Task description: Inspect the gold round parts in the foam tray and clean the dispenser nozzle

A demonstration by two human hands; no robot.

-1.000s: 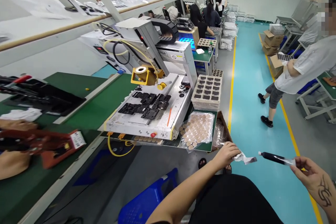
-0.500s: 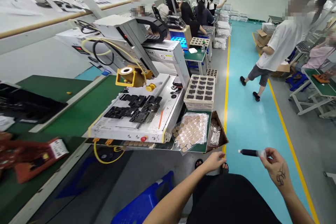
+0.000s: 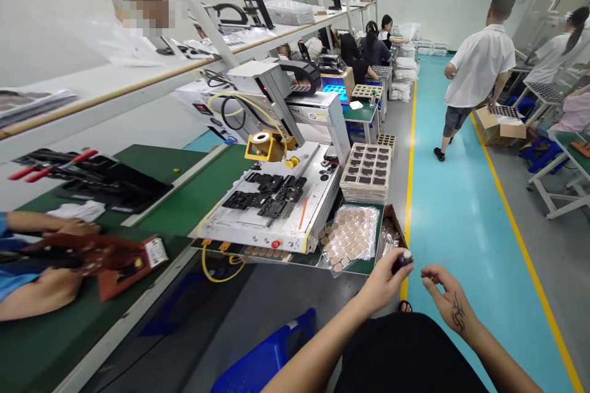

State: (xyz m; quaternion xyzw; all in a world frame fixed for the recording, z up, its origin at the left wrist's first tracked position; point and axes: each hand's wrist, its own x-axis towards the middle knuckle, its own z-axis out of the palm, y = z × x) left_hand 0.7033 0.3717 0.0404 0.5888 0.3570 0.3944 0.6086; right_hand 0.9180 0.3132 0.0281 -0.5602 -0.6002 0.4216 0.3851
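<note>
My left hand [image 3: 383,279] is closed around a dark dispensing syringe barrel [image 3: 402,261] with a white tip. The barrel points towards me, so most of its length is hidden. To the right of it, a small gap away, my right hand [image 3: 447,301] has its fingers loosely curved and apart, with nothing visible between them. Just beyond my left hand are a brown box [image 3: 399,227] holding plastic packets and a plastic sheet of round tan discs [image 3: 353,233] at the bench corner.
A white dispensing machine [image 3: 258,230] with black fixtures [image 3: 271,190] stands on the green bench. Stacked trays [image 3: 366,172] sit beside it. A blue stool [image 3: 267,356] is below. At left, a co-worker's hands [image 3: 50,291] work at a red-brown clamp fixture [image 3: 131,270]. Another person [image 3: 479,67] stands in the aisle.
The syringe barrel has passed from my right hand to my left, which has risen. My right hand has moved left and released it. The aisle person has reached the cardboard box. My view has shifted.
</note>
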